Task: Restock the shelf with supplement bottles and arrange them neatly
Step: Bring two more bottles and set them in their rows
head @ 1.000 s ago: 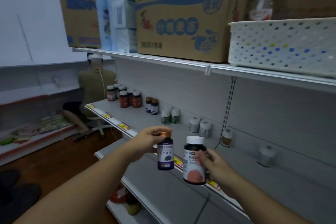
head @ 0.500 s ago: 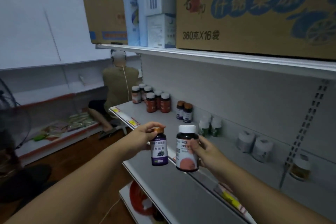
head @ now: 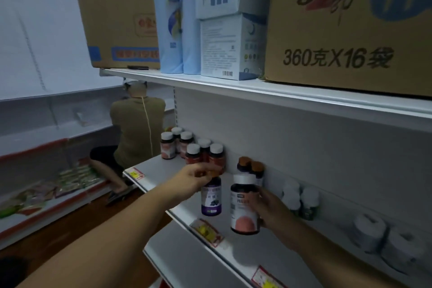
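Note:
My left hand [head: 195, 175] pinches the orange cap of a small purple-labelled bottle [head: 211, 200], which hangs over the front of the grey middle shelf [head: 161, 170]. My right hand [head: 266, 209] grips a larger dark bottle [head: 244, 208] with a white cap and a pink label, held upright beside the purple one. At the back of the shelf stand several white-capped bottles with red labels [head: 194, 151], two orange-capped bottles [head: 250, 166], green-labelled bottles [head: 304, 201] and white containers [head: 383, 238].
Cardboard boxes [head: 346, 23], blue packs [head: 175, 18] and white cartons [head: 229, 47] fill the upper shelf [head: 280, 93] just overhead. A person [head: 135, 128] sits at the aisle's far end. Another shelf unit with packets [head: 46, 189] lines the left. Yellow price tags [head: 205, 231] run along the shelf edge.
I have moved closer to the shelf and further left along it. Both hands have carried their bottles forward, over the middle shelf, nearer the orange-capped and red-labelled rows.

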`<move>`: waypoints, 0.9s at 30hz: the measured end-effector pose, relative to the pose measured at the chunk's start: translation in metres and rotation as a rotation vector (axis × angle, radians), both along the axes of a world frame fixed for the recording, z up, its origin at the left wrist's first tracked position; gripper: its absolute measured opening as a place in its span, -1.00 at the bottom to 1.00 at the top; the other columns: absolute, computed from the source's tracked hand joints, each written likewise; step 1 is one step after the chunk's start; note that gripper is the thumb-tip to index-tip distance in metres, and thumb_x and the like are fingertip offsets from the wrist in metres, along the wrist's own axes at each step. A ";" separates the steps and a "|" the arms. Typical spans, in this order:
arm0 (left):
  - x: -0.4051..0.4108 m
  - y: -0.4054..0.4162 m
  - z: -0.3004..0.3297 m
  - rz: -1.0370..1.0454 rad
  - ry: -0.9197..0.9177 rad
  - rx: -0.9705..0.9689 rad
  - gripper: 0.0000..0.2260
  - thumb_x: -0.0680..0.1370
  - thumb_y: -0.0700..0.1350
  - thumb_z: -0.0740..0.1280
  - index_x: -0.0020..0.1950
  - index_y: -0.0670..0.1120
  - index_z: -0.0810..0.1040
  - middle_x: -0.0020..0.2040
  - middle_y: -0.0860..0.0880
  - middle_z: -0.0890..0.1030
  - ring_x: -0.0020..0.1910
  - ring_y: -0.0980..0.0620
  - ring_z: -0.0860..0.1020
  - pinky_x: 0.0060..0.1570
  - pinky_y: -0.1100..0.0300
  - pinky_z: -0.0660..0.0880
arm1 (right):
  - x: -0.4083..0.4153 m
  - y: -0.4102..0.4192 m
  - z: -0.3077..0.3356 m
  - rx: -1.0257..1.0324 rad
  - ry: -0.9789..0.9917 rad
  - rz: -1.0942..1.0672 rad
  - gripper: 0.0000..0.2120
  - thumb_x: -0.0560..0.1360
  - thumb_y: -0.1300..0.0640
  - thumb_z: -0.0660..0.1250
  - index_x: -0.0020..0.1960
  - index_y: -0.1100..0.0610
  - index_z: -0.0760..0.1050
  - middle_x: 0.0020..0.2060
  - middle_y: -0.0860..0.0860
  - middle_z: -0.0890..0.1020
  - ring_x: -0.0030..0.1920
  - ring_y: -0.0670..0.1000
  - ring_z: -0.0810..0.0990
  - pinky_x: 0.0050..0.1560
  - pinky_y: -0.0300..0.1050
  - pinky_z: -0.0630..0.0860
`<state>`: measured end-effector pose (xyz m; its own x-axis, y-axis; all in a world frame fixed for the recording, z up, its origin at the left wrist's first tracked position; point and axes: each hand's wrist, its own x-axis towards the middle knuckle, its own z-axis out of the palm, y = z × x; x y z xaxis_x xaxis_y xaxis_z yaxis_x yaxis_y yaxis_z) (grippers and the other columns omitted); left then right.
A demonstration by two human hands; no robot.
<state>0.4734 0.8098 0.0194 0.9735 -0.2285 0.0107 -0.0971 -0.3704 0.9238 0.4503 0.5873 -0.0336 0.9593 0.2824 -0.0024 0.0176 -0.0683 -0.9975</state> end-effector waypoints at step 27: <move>0.206 -0.029 -0.081 -0.509 -0.401 0.415 -0.74 0.54 -0.21 0.29 0.22 -0.05 0.53 0.26 -0.05 0.52 0.22 0.00 0.49 0.18 0.28 0.35 | -0.001 0.038 -0.021 -0.080 0.090 -0.691 -0.22 0.00 -0.55 0.35 0.14 -0.24 0.45 0.13 -0.13 0.62 0.08 -0.11 0.63 0.04 -0.13 0.58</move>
